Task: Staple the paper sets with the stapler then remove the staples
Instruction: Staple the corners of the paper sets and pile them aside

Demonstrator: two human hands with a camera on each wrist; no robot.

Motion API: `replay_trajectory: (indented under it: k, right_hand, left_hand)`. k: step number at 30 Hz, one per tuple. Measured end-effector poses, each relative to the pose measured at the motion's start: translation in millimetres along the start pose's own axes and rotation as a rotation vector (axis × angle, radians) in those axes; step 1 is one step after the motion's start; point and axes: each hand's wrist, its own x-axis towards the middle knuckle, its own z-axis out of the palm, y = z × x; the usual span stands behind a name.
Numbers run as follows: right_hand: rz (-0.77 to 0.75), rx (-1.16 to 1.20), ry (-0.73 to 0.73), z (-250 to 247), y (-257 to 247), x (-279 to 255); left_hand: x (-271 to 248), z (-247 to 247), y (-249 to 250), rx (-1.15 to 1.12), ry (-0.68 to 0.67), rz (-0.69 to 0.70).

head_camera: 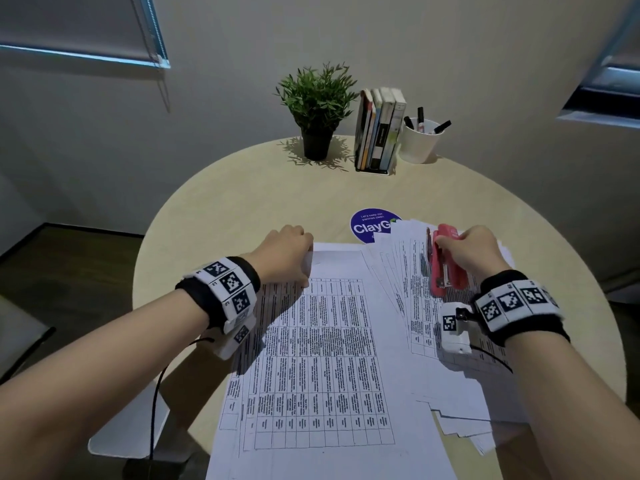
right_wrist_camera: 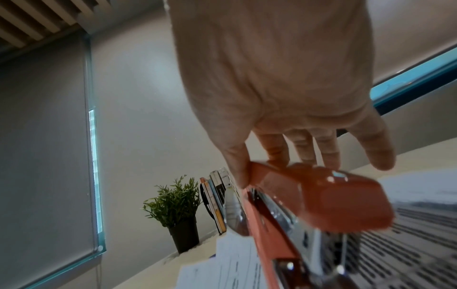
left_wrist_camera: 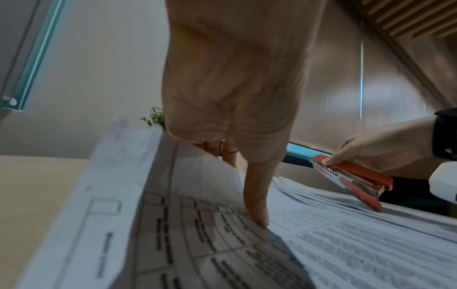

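- You are at the stapling step, by my judgement: your left hand [head_camera: 289,252] has the top left corner of the front paper set [head_camera: 322,358] lifted, fingers curled under the sheets and thumb pressing on top, a pinching grip.
- Your right hand [head_camera: 474,249] holds the red stapler [head_camera: 445,261], thumb on one side and fingers over the top; its rear end touches the fanned paper stack [head_camera: 457,368] on the right and its nose is raised.
- The next move likely calls for carrying the stapler across to the lifted corner, sliding the sheets squarely into its mouth, then pressing down.
- The front set lies flat on the round tabletop [head_camera: 242,202], printed with tables of small text, its held corner curling upward.
- The stack beside it is splayed, edges uneven, overlapping a blue sticker [head_camera: 369,225].
- I cannot tell whether any staple is already in the front set.
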Motion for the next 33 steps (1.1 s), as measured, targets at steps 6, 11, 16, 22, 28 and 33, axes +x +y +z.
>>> replay_trajectory:
  k: [6, 11, 16, 22, 28, 33]
  right_hand:
    - [0.025, 0.039, -0.053, 6, 6, -4]
    - [0.030, 0.004, -0.086, 11, 6, -7]
    - [-0.041, -0.008, -0.125, 15, -8, -20]
    - [-0.240, -0.179, -0.294, 40, -48, -60]
    - [-0.473, -0.563, -0.375, 77, -80, -96]
    - [-0.566, -0.752, -0.355, 86, -89, -109]
  left_hand:
    - [3, -8, 5, -0.389, -0.027, -0.061]
    - [1, -13, 4, -0.614, -0.214, -0.115]
    - [1, -6, 4, -0.659, -0.178, -0.126]
    - [-2, -2, 5, -0.544, -0.080, -0.141]
    - [-26, 4, 2, -0.040, -0.050, -0.012]
    - [-45, 12, -5, 0.000, -0.215, 0.063]
